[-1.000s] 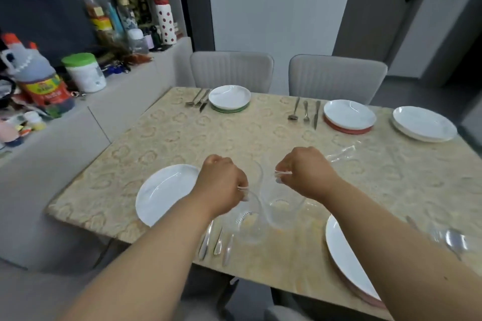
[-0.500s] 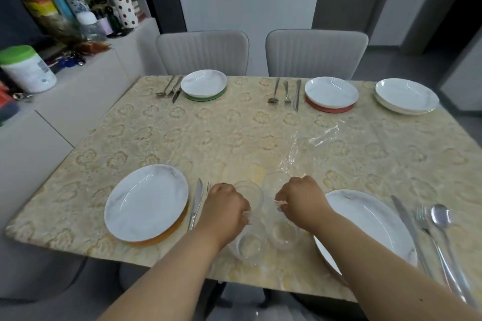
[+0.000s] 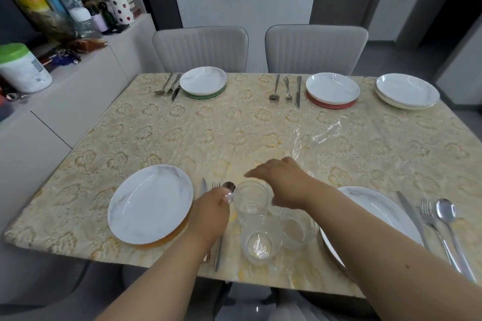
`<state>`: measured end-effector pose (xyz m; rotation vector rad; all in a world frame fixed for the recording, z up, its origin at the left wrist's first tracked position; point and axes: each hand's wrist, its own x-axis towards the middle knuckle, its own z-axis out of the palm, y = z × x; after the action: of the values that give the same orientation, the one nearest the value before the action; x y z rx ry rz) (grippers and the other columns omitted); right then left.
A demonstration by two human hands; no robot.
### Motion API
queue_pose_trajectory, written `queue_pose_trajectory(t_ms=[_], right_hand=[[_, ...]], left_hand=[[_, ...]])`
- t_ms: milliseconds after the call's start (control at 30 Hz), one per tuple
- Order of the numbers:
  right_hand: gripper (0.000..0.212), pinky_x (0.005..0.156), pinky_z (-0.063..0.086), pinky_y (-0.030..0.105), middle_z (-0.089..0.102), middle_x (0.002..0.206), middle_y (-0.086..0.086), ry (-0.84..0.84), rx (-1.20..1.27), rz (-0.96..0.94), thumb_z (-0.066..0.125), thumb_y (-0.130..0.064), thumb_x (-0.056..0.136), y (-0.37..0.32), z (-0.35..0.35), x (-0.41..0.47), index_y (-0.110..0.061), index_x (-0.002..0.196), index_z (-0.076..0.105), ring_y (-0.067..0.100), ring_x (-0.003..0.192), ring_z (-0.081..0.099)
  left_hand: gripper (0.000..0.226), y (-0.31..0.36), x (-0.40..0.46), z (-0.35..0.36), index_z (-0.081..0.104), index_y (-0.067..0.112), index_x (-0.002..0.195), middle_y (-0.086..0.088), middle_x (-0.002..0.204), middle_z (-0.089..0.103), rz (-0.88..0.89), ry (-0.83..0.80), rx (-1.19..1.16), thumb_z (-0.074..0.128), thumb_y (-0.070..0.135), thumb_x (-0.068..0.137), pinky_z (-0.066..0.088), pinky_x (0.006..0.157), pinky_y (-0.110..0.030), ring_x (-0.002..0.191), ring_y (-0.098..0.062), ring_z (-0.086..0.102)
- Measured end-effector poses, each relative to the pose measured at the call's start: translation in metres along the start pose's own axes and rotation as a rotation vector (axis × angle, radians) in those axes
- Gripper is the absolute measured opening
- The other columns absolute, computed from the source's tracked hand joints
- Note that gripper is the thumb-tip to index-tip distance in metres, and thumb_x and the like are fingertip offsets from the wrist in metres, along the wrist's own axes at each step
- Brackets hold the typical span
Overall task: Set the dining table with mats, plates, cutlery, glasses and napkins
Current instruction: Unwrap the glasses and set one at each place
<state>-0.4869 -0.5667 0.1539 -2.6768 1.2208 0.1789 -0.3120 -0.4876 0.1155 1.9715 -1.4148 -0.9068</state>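
glasses: three clear tumblers are grouped at the near edge of the table [image 3: 161, 138], between the two near plates; a rear glass [image 3: 251, 197], a front glass [image 3: 260, 238] and a right glass [image 3: 297, 228] stand upright and close together. the left hand [image 3: 210, 212] is held just left of the rear glass, back upward, with the fingertips at its rim; whether the rim is pinched cannot be told. the right hand [image 3: 283, 181] is extended over the rear glass, palm down, fingers straight and loosely spread toward the left, nothing gripped. the near left plate [image 3: 150, 203] is seated on an orange mat [image 3: 167, 241], with cutlery [image 3: 217, 250] partly covered by the left forearm. the near right plate [image 3: 378, 214] overhangs the near edge. crumpled clear film [image 3: 320, 135] lies in the mid-table area, which is otherwise open between the near and far settings. on the sideboard [image 3: 78, 91] a white tub with a green lid [image 3: 22, 69] carries a label too blurred to be read.
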Motion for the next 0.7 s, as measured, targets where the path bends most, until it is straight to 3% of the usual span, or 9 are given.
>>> queue_pose_trajectory(t_ms=[100,233,367,500,600,700], right_hand=[[0.088,0.099,0.025,0.035,0.043,0.142,-0.015,-0.146,-0.07,-0.088,0.077,-0.021,0.074,-0.003,0.008,0.017,-0.04,0.145,0.029,0.013,0.129,0.04],[0.103,0.102,0.027,0.038,0.043,0.143,-0.01,-0.263,-0.13,-0.128,0.084,-0.02,0.067,-0.006,0.008,0.029,-0.04,0.147,0.023,0.016,0.129,0.043],[0.09,0.097,0.032,0.037,0.052,0.127,-0.008,-0.245,-0.015,-0.147,0.087,-0.02,0.058,-0.002,0.006,0.038,-0.037,0.133,0.04,0.017,0.117,0.051],[0.076,0.09,0.046,0.032,0.057,0.115,-0.012,-0.134,0.387,-0.069,0.089,-0.018,0.053,0.008,0.0,0.044,-0.032,0.118,0.051,0.011,0.108,0.053],[0.075,0.089,0.048,0.028,0.059,0.113,-0.008,-0.008,0.624,0.01,0.09,-0.019,0.054,0.005,-0.006,0.057,-0.022,0.12,0.054,0.009,0.106,0.056],[0.079,0.087,0.047,0.026,0.06,0.116,-0.004,0.112,0.722,0.071,0.09,-0.02,0.054,-0.008,-0.01,0.078,-0.017,0.125,0.054,0.014,0.109,0.057]], left_hand=[[0.034,0.0,0.005,0.008,0.061,0.019,0.069,-0.007,0.08,0.062,-0.215,-0.13,-0.234,0.042,0.005,0.093,0.049,0.08,-0.036,0.079,-0.021,0.06],[0.029,-0.008,0.019,0.017,0.061,0.01,0.069,-0.004,0.073,0.065,-0.501,-0.078,-0.487,0.049,0.017,0.094,0.05,0.088,-0.042,0.075,-0.021,0.064],[0.016,-0.002,0.014,0.011,0.061,0.015,0.074,-0.007,0.079,0.061,-0.35,-0.112,-0.546,0.051,0.025,0.079,0.039,0.072,-0.031,0.076,-0.019,0.053],[0.029,0.018,0.014,-0.007,0.069,0.005,0.085,0.0,0.079,0.066,-0.145,-0.073,-0.673,0.047,0.025,0.086,0.043,0.075,-0.027,0.077,-0.011,0.059],[0.042,0.02,0.022,-0.016,0.068,0.019,0.09,0.009,0.09,0.07,-0.111,-0.006,-0.786,0.031,0.031,0.105,0.047,0.077,-0.022,0.083,-0.002,0.064],[0.048,0.018,0.036,-0.026,0.067,0.029,0.099,0.013,0.105,0.069,-0.135,0.038,-0.848,0.021,0.042,0.105,0.045,0.087,-0.025,0.099,0.002,0.062]])
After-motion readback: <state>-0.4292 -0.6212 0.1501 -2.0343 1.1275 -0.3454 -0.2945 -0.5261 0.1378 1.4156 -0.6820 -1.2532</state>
